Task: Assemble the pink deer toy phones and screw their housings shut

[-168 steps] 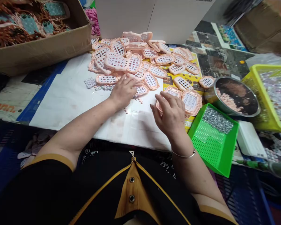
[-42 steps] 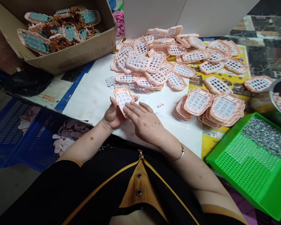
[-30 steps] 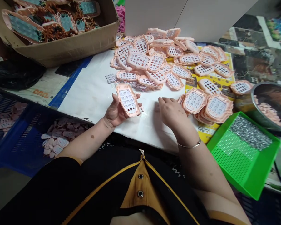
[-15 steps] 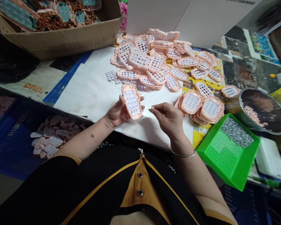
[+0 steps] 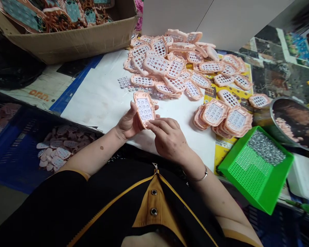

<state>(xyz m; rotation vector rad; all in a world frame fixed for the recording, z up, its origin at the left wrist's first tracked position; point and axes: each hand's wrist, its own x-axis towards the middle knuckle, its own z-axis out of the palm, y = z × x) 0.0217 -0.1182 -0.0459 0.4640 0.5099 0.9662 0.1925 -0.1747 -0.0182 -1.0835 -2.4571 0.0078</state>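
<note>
While the left hand [image 5: 130,121] cradles the pink keypad frame [image 5: 144,108] above the near edge of the white sheet [image 5: 98,99], I see its fingers curled round the frame's left rim and its thumb along the right rim, so that hand is closed on the piece. The frame is tilted up toward me, window side showing, with its long axis running from near to far and leaning a little to the left. The right hand [image 5: 167,139] lies just right of and nearer than the frame; its fingers [image 5: 154,125] are drawn narrow and touch the frame's near end, and I cannot tell whether a small part is pinched between them. The frame therefore sits to the far left of the right fingers, and the left hand is the nearer one, being in full contact. Farther off on the surface [image 5: 41,91] lies the loose heap of pink frames [image 5: 175,65], with a small stack of frames [image 5: 221,116] to the right. A green tray [image 5: 257,175] holding small metal parts, a metal bowl [image 5: 275,113] and a cardboard box [image 5: 74,41] stand around the work area, and a blue crate [image 5: 18,151] sits below at left.
</note>
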